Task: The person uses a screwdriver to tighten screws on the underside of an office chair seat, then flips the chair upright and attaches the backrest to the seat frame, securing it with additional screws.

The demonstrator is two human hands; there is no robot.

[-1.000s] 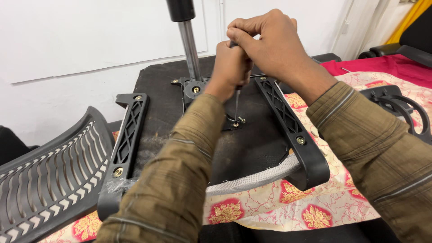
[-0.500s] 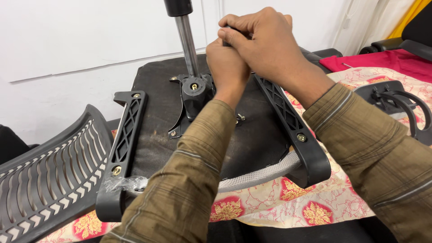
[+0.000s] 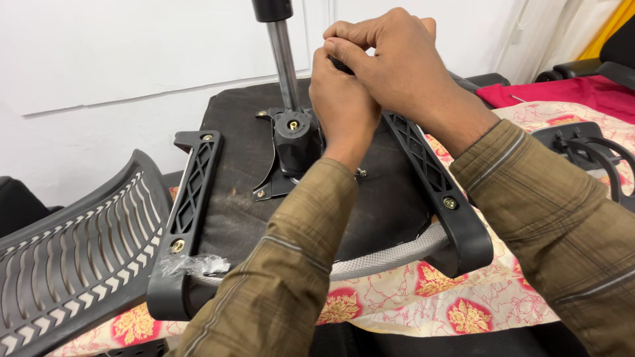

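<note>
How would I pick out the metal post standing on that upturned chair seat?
Start at the black seat underside lying on the flowered cloth. Two black lattice armrest brackets run along its sides, and between them sits a black mechanism plate. The gas-lift post rises from that plate, left of both hands: the only shiny, upright silver rod among flat black parts.

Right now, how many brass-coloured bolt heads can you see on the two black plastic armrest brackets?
3. Two on the left black plastic armrest bracket: far end and near end. One on the right black plastic armrest bracket, near end; its far end is hidden by the hands.
</note>
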